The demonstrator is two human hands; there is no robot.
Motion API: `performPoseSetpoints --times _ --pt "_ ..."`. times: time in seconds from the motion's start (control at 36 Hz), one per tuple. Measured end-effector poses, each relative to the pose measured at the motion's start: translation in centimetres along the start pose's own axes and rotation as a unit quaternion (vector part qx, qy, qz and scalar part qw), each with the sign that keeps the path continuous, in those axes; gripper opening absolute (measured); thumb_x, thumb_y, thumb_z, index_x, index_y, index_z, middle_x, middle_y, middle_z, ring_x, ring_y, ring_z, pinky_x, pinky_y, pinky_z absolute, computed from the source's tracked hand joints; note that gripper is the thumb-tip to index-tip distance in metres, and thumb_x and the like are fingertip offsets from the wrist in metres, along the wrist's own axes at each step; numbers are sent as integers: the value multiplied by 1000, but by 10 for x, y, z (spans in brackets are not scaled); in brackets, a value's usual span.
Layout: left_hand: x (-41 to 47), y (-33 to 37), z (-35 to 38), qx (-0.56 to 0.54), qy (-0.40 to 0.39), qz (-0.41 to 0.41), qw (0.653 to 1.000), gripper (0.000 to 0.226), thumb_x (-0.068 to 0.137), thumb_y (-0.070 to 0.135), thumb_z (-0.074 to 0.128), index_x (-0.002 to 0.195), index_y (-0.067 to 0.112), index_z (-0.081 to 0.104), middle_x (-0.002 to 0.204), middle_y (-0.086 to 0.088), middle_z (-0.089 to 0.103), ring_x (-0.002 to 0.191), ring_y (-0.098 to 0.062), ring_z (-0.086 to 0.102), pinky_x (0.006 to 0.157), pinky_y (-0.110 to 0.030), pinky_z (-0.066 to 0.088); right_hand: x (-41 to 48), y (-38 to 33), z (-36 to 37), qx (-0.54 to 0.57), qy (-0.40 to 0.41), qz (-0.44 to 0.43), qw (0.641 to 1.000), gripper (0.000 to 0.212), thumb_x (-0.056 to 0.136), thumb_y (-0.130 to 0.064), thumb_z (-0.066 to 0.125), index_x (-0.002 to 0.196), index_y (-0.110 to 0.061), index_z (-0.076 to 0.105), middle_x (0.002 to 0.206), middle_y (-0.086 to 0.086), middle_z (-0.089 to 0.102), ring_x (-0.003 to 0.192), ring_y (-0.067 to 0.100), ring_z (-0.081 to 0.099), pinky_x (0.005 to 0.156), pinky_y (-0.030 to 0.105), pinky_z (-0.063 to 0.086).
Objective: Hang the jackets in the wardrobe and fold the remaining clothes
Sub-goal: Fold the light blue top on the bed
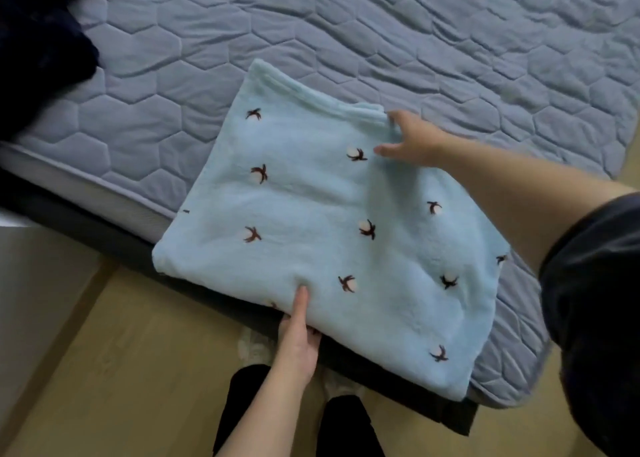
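Light-blue fleece garment (311, 207), dark sprig print, lies folded flat at near edge of bed (311, 24), overhanging slightly. Left hand (298, 342) grips overhanging near edge, thumb on top, fingers beneath. Right hand (412, 138) on ribbed far corner, fingers spread; blurred, pinch or not cannot tell. Dark clothing (34, 41) at bed's far left.

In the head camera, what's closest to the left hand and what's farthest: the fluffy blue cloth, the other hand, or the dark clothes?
1. The fluffy blue cloth: the left hand holds its near edge.
2. The right hand: across the cloth, at its far corner.
3. The dark clothes: at the far left of the bed.
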State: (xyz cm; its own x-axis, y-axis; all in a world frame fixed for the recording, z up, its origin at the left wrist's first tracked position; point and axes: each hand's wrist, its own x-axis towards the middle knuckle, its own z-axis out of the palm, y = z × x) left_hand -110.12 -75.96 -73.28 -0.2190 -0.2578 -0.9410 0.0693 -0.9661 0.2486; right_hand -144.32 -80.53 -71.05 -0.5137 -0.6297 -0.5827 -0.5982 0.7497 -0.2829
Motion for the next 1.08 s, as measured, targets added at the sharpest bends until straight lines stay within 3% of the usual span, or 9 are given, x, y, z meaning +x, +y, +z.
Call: performPoseSetpoints --times 0.11,0.19,0.39,0.5,0.64,0.86,0.94,1.03,1.08 --pt "6 -5 -1 -39 -50 2 998 91 48 55 88 126 20 56 120 -6 67 112 -22 63 88 -38 53 36 -4 2 -3 -83 33 996 95 77 -65 63 148 -19 22 147 10 39 129 31 42 103 42 34" --pt "4 -5 -1 -51 -84 -5 995 90 52 55 86 128 18 56 124 -8 65 114 -23 62 86 -37 55 46 -3 4 -23 -80 38 996 104 69 -70 66 148 -19 22 146 11 38 128 33 42 103 43 35" --pt "-13 6 11 -54 -41 -5 998 50 75 38 66 119 17 62 114 -9 70 102 -23 68 73 -34 58 28 -2 -16 77 -119 70 987 58 74 -53 74 118 -23 52 98 -1 54 79 19 51 80 34 38" --pt "-42 33 24 -44 -21 21 999 45 64 31 72 107 19 68 104 -7 73 88 -21 71 63 -30 58 -4 4 -57 205 -129 113 964 51 73 -45 77 113 -19 58 110 2 63 89 21 62 83 38 50" --pt "-89 126 73 37 -103 58 992 25 65 40 70 81 23 80 97 -7 74 83 -20 72 59 -30 57 -55 15 -148 345 -40 139 927 35 68 -41 80 94 -21 67 91 -1 71 85 20 68 70 33 54" --pt "-146 302 240 280 -186 228 914 25 95 28 49 107 13 65 84 -1 74 72 -12 70 65 -25 58 -115 20 -276 532 135 74 833 51 85 -29 69 131 -11 55 125 8 62 111 25 61 89 37 51" --pt "-155 329 281 338 -185 269 883 31 93 35 53 112 14 64 94 4 73 78 -10 69 69 -25 57 -133 23 -284 565 141 40 812 47 88 -18 63 133 -10 52 124 8 63 108 24 62 87 35 50" --pt "-152 333 299 393 -157 300 855 36 87 52 58 100 19 65 86 11 73 70 -3 69 56 -20 54 -144 28 -266 567 144 49 810 43 88 -19 64 129 -14 54 119 4 65 100 19 64 84 33 51" --pt "-134 327 295 424 -124 312 841 44 83 55 60 106 18 64 101 5 72 84 -8 69 73 -26 56 -150 35 -240 557 142 64 816 30 86 -21 66 115 -17 61 116 2 67 99 16 65 93 39 50"
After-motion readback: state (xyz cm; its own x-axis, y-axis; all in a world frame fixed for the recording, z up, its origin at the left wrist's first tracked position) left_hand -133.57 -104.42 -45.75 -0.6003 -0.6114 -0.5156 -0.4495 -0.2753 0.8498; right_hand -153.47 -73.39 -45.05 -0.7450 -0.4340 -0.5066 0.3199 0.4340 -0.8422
